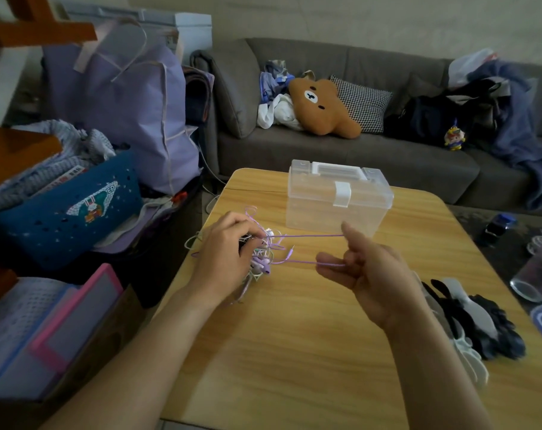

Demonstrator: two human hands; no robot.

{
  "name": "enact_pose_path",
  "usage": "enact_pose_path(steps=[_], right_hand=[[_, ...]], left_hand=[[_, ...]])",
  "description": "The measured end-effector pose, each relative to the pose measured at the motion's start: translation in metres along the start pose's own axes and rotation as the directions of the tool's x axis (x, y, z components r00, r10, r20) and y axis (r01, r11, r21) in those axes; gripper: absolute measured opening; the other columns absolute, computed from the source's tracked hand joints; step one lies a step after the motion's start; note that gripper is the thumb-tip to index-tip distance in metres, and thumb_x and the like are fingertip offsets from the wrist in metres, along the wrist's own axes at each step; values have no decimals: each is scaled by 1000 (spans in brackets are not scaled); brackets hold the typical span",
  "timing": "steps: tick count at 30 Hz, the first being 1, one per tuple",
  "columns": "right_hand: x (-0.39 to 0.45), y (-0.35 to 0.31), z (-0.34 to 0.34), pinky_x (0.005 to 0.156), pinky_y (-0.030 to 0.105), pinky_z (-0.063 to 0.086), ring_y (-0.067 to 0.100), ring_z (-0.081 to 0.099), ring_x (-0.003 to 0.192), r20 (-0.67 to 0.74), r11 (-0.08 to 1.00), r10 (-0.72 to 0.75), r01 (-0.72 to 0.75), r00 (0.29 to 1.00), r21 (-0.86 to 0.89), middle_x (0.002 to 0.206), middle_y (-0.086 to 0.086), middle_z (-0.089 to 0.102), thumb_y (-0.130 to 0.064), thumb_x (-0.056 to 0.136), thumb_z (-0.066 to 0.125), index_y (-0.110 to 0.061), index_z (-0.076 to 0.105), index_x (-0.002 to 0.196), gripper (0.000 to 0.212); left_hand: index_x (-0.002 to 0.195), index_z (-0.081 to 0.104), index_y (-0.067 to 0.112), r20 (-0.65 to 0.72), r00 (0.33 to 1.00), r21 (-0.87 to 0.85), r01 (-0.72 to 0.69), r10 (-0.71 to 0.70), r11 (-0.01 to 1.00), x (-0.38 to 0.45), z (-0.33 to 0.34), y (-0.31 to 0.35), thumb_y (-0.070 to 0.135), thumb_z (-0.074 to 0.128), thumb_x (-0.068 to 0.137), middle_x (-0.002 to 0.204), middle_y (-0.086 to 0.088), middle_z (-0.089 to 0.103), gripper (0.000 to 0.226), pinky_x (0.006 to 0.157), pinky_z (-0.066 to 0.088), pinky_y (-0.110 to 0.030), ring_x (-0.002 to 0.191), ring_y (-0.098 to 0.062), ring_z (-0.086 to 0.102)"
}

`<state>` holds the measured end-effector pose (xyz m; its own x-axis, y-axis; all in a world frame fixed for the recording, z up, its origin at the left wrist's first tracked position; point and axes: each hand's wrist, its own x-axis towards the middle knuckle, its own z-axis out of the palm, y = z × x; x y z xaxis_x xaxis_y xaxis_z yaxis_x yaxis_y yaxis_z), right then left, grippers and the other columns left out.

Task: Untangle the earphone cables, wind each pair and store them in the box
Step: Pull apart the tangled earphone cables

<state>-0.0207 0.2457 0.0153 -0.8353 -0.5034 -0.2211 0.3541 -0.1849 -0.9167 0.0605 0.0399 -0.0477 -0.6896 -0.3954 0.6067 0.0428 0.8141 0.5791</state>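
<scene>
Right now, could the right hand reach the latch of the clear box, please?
Probably yes. The right hand hovers just in front of the clear box, whose white latch faces it with nothing between. But its fingers pinch a loop of purple cable, so it isn't free.

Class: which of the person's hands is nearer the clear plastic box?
Right. The right hand sits just in front of the box; the left hand, holding the cable tangle, is farther off to its left.

Wooden table [294, 352] before a grey sofa [341, 156]. On the sofa: brown bear cushion [322, 107], checked pillow [364, 103], heaped clothing [493, 110]. Left: lilac bag [124, 103], blue basket [68, 212]. Table's right edge: dark gloves [474, 321]; beyond it, a glass [536, 274].
</scene>
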Motion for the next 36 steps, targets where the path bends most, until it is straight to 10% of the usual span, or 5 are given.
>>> enact_pose_path(steps=[3, 16, 26, 30, 36], right_hand=[[2, 3, 7, 44, 33, 55, 22, 63, 45, -50, 996, 86, -85, 995, 38, 45, 0, 40, -34, 101, 53, -12, 52, 72, 37], [6, -7, 17, 46, 28, 57, 9, 65, 45, -47, 758, 190, -115, 981, 642, 59, 2, 46, -5, 100, 44, -6, 51, 74, 27], [27, -4, -13, 37, 21, 31, 8, 35, 45, -181, 971, 65, -104, 981, -215, 60, -5, 39, -28, 98, 54, -4, 66, 101, 27], [21, 6, -4, 106, 47, 38, 32, 41, 132, -239, 457, -273, -93, 932, -885, 143, 14, 43, -48, 95, 59, -16, 41, 147, 65], [-1, 26, 42, 82, 10, 47, -5, 65, 95, 235, 534, -351, 401, 906, -744, 100, -14, 72, -39, 89, 68, -28, 66, 113, 27]], left_hand=[[92, 73, 14, 3, 997, -83, 74, -74, 994, -1, -4, -1, -4, 71, 84, 99, 2, 64, 20, 86, 42, -7, 95, -4, 61], [79, 70, 16, 190, 982, -31, -3, 9, 1000, -11, -7, 26, 25, 61, 84, 74, 13, 60, 14, 81, 48, -40, 82, -12, 57], [89, 73, 22, 101, 994, 58, -52, 46, 997, -4, -5, 5, 31, 56, 95, 79, 10, 67, 20, 81, 49, -47, 84, -16, 60], [81, 69, 18, 87, 995, 73, -59, 52, 996, -7, -6, 9, 32, 52, 97, 70, 7, 62, 28, 79, 48, -44, 78, -16, 56], [64, 66, 24, 115, 985, 118, -145, 131, 982, -7, 3, 17, 21, 60, 88, 63, 13, 61, 25, 82, 41, -38, 74, -9, 53]])
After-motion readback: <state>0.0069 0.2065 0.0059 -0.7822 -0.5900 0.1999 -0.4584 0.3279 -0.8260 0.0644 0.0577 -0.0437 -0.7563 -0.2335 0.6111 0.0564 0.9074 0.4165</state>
